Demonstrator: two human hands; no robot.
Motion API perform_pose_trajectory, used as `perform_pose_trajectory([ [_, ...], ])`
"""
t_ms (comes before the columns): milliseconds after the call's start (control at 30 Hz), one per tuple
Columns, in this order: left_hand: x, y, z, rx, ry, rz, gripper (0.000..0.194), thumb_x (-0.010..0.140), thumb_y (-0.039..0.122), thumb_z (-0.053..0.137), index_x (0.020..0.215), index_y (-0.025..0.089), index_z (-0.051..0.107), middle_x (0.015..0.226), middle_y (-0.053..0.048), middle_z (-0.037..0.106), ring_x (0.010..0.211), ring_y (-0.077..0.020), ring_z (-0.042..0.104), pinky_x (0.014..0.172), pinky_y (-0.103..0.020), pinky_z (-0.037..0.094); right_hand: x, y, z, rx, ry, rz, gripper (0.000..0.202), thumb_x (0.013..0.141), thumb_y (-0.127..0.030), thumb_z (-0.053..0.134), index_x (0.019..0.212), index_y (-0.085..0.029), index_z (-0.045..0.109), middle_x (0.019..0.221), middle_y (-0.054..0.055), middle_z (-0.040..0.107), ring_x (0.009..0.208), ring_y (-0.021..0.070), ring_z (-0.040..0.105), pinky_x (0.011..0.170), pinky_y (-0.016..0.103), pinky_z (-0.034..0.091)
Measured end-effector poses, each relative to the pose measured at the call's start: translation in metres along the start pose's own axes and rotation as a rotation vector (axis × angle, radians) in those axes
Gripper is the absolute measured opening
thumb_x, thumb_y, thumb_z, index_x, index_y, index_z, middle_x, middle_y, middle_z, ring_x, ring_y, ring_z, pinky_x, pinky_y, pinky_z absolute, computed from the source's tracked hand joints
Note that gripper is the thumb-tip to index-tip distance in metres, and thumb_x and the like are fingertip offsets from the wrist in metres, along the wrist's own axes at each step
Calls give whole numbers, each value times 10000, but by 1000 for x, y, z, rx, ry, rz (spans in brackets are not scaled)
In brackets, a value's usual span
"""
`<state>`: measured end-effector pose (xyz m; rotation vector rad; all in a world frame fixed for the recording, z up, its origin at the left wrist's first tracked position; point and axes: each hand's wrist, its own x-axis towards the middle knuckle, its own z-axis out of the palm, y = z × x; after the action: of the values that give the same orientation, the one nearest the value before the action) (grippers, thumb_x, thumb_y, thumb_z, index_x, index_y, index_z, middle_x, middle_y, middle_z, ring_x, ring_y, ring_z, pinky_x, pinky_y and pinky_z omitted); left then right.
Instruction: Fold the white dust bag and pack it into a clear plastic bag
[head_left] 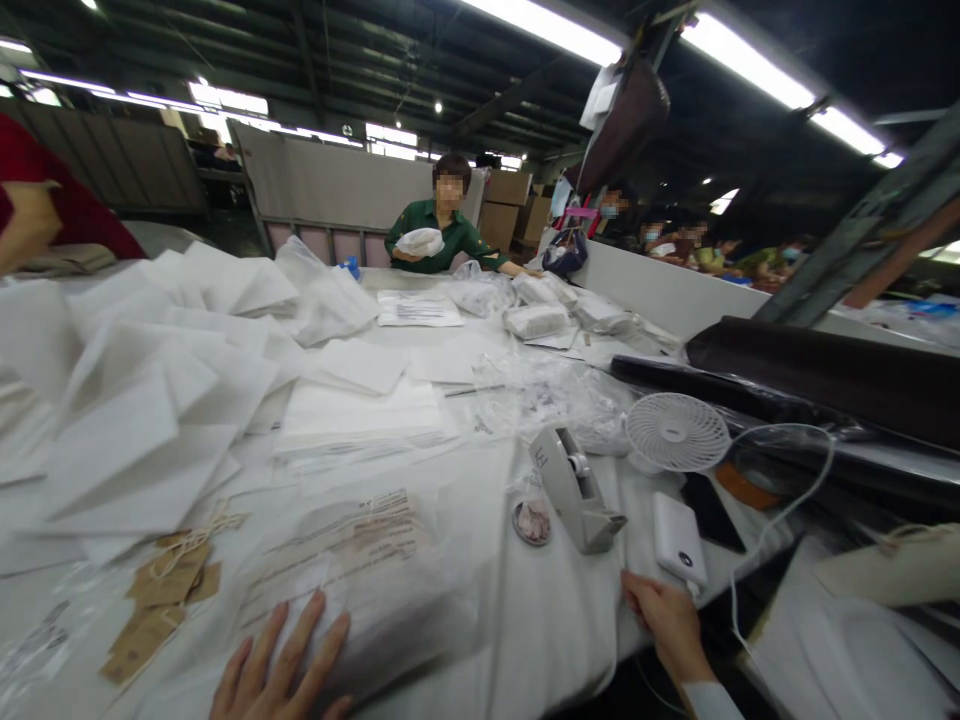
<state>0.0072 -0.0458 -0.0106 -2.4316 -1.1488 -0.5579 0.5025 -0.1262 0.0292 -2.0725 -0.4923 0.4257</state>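
Note:
My left hand [281,665] lies with its fingers spread on a clear plastic bag [420,600] with printed text and folded pale cloth inside. My right hand [667,620] is closed, thumb and fingertips together, just in front of the grey tape dispenser [574,490]; what is in the pinch, if anything, is too small to make out. A round dish [531,522] with pinkish scraps sits beside the dispenser. Brown cardboard tags [161,600] with strings lie left of the bag.
White folded pieces [150,400] are heaped at the left. A small white fan [677,432], a white power bank [679,540] with a cable and a dark phone [712,512] stand right. Across the table, a person in green [442,235] holds a white bundle near wrapped packets [536,320].

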Motion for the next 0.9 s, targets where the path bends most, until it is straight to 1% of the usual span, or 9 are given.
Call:
perform_pose_trajectory([
  [133,10,2,-15,4,-66,-34,603,796,376,638,1374,376,464,1406,-42,524,1271,-354,425,1029,-482,287,-24,-43,14,-90,-280,-136,394,501,-554,709,636,-185,728,516,28,644,502,203,561,508,326,476],
  [233,16,2,-24,20,-87,-43,644,779,380,662,1387,372,449,1433,-35,492,1287,-356,397,1052,-472,248,-57,-117,38,-255,-723,-571,341,765,-545,609,770,-224,725,782,35,730,763,225,645,704,314,503],
  [300,18,2,-28,18,-101,-49,662,775,372,671,1394,370,439,1449,-33,474,1288,-354,394,1059,-464,232,-82,-172,57,-329,-956,-842,321,878,-486,533,754,-237,695,754,12,709,727,193,629,723,303,488],
  [400,19,3,-31,-5,-106,-63,663,782,380,678,1396,385,429,1464,-17,456,1285,-344,399,1075,-458,205,-112,-233,93,-498,-1270,-1185,244,940,-320,502,824,-249,704,775,-17,704,760,154,634,797,272,465],
  [467,19,4,-31,-42,-100,-89,635,803,449,671,1389,390,436,1457,-10,467,1293,-337,393,1089,-454,186,-122,-251,122,-653,-1393,-1368,219,928,-230,512,857,-250,718,797,-24,721,789,141,650,834,256,452],
  [533,20,5,-31,-93,-82,-123,627,807,575,644,1376,390,456,1443,-9,485,1301,-333,386,1104,-453,164,-127,-255,151,-776,-1427,-1466,192,883,-198,555,829,-247,733,782,-18,736,777,148,660,808,250,454],
  [633,21,7,-30,-157,-49,-175,637,784,686,602,1345,408,488,1424,4,510,1298,-332,391,1116,-461,141,-126,-246,187,-866,-1403,-1470,116,780,-194,653,718,-236,742,687,4,730,691,180,655,692,263,444],
  [800,20,8,-26,-184,-100,-197,624,803,690,573,1361,436,457,1459,38,475,1311,-336,385,1117,-473,139,-111,-231,213,-905,-1276,-1325,57,707,-308,756,697,-255,741,608,1,692,594,184,623,553,258,346],
  [900,19,7,-24,-203,-107,-207,625,805,681,580,1368,444,445,1459,42,476,1320,-337,379,1124,-479,138,-97,-218,222,-858,-1139,-1187,375,596,-459,826,885,-252,707,624,-9,677,633,211,631,555,255,334],
])
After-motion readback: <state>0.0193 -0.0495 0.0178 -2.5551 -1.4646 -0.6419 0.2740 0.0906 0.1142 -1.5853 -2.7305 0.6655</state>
